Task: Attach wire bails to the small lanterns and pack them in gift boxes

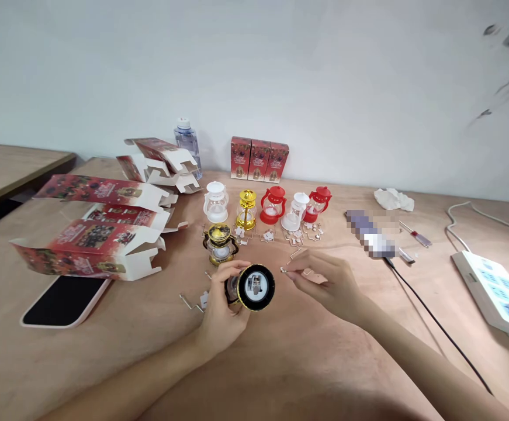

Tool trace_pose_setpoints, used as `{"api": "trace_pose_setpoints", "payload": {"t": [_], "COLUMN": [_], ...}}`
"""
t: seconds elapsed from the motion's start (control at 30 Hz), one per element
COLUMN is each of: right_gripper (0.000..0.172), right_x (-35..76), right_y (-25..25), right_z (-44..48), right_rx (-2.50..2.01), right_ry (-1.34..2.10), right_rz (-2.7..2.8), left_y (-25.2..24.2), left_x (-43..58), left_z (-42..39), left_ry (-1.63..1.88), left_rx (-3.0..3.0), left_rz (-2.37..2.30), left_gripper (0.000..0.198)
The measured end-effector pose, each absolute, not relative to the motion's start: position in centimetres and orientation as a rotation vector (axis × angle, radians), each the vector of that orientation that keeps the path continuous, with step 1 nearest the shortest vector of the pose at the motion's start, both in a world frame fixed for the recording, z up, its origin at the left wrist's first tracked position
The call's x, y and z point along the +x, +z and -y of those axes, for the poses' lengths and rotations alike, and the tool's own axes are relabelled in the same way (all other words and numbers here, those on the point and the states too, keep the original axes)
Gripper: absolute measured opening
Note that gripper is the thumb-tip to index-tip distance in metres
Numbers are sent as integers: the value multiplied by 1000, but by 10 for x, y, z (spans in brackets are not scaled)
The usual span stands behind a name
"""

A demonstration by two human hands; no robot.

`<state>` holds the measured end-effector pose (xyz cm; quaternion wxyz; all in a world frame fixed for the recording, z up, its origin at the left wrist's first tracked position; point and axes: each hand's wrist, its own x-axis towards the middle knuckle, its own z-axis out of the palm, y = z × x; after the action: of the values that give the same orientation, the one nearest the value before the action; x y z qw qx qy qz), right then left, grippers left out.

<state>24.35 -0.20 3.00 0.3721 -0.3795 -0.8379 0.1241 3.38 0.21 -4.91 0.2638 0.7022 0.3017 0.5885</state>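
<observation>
My left hand [219,313] is wrapped around a small black and gold lantern [270,287], tipped so that its round underside faces me. A white recess with metal parts shows in that base. To its right, my right hand [331,283] pinches a tiny shiny piece [284,270], too small to name, apart from the lantern. Another black and gold lantern [220,248] stands just beyond my left hand. Behind are a gold lantern [246,210], a white lantern [216,203], a red lantern [273,206] and more, with wire handles and small parts [268,235] before them.
Opened red cartons [92,245] and a phone [63,301] lie at left. A water bottle [187,140] and upright red boxes [259,159] stand by the wall. At right are a screwdriver [421,238], crumpled tissue [393,199], a black cable [433,318] and a power strip [491,286].
</observation>
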Motion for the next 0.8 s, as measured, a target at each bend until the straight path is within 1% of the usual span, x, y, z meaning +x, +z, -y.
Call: {"api": "trace_pose_setpoints", "payload": {"t": [0.07,0.13,0.4,0.5,0.57,0.6,0.7,0.8], "right_gripper": [4,4,8,7,6,9,30,44], "right_x": [232,221,208,208,208,207,203,197], "right_y": [43,51,55,56,55,53,45,39], "right_z": [4,5,6,6,4,4,2,3], "right_rx": [-950,-938,-1043,-1109,-1119,-1113,-1103,-1123], "right_ry": [436,514,563,722,926,1056,1423,1578], "right_rz": [2017,2005,2079,1988,1862,1771,1432,1190], "left_y": [-48,-48,-47,-49,-51,-51,-52,-50], "left_x": [34,34,33,33,33,33,33,32], "left_z": [-2,-2,0,-1,-1,-1,-1,-1], "left_ry": [1604,1616,1593,1607,1616,1620,1624,1624], "left_rx": [1908,1920,1977,1984,1999,2007,2031,2058], "left_rz": [-808,-808,-851,-835,-800,-781,-760,-782], "left_gripper": [50,51,50,52,53,54,54,51]}}
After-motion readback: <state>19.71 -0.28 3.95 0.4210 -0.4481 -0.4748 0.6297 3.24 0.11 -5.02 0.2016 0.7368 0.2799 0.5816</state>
